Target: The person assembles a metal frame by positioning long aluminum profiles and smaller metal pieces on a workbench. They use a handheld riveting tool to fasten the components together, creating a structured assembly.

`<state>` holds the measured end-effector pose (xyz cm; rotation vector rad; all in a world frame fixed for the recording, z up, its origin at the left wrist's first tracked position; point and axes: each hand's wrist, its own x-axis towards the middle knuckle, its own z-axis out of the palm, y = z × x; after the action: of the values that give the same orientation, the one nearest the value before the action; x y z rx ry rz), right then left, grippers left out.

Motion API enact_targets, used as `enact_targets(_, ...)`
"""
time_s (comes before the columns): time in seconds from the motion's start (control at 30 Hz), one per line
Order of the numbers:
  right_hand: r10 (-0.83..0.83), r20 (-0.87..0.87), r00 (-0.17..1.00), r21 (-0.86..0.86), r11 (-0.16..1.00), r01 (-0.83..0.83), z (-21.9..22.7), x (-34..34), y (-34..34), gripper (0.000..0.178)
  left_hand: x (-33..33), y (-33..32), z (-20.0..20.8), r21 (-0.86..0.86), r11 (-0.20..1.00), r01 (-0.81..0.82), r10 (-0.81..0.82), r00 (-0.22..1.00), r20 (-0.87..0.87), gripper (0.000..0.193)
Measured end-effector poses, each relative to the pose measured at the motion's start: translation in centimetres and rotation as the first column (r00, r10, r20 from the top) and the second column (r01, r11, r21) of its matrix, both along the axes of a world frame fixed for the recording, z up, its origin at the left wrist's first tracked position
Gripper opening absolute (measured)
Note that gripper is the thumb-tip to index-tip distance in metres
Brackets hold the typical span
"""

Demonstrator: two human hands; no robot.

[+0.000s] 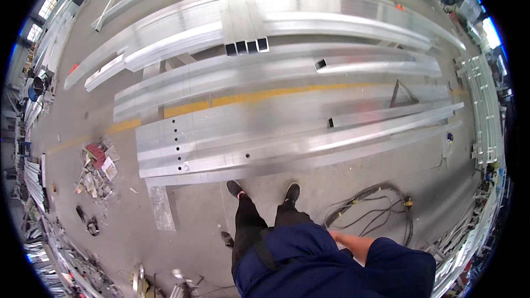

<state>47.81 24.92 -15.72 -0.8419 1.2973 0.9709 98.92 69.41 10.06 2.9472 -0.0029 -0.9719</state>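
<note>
1. Fingers: not readable. Your right forearm [353, 244] shows bare below a dark blue sleeve, bent in against your torso; the hand itself is hidden behind your body, so you cannot tell whether it is open or closed. Your left hand is out of view altogether.
2. Nothing is held or touched as far as the view shows.
3. Nearest work: the wide aluminium panel [232, 149], with a column of punched holes near its left end, lies flat just ahead of your shoes [263, 190].
4. Key relation: the panel's long axis runs left to right across your front, square to your stance. It sits forward and below your arms, apart from them.
5. Right arm is the only one in sight, so judge it the nearer.
6. Outward: more long profiles lie parallel beyond; a bundle of square tubes [243, 19] crosses them, open ends toward you.
7. Coiled cable [381, 209] lies on the floor to your right; scrap pile [98, 168] to your left.
</note>
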Motion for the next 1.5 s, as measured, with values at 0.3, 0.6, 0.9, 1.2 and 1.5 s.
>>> enact_targets(0.3, -0.235, -0.055, 0.971, -0.070, 0.971, 0.231, 1.3, -8.3, 8.5, 0.034, -7.0, -9.3, -3.3, 0.018, 0.987, 0.158, -0.149, 0.957, -0.248, 0.036)
enact_targets(0.6, -0.483, -0.042, 0.875, -0.720, 0.622, 0.309, 4.6, -8.2, 5.5, 0.036, -7.8, -12.3, -8.7, -0.115, 0.957, 0.267, -0.290, 0.850, -0.441, 0.028)
enact_targets(0.9, -0.579, 0.053, 0.814, -0.988, 0.086, 0.126, 10.4, -0.9, 4.7, 0.038, 0.4, -21.5, -16.8, -0.388, 0.576, 0.719, -0.736, 0.250, -0.629, 0.021)
enact_targets(1.2, -0.145, -0.012, 0.989, -0.954, 0.297, 0.032, 22.2, 4.7, -9.2, 0.059, 24.1, -78.7, -20.5, -0.722, 0.232, 0.651, -0.658, 0.652, 0.376, 0.034)
enact_targets(1.5, 0.023, 0.282, 0.959, -0.833, 0.502, 0.233, 22.2, 32.0, -32.7, 0.062, 18.8, -103.1, -18.8, -0.784, 0.529, -0.325, -0.541, 0.582, -0.607, 0.050)
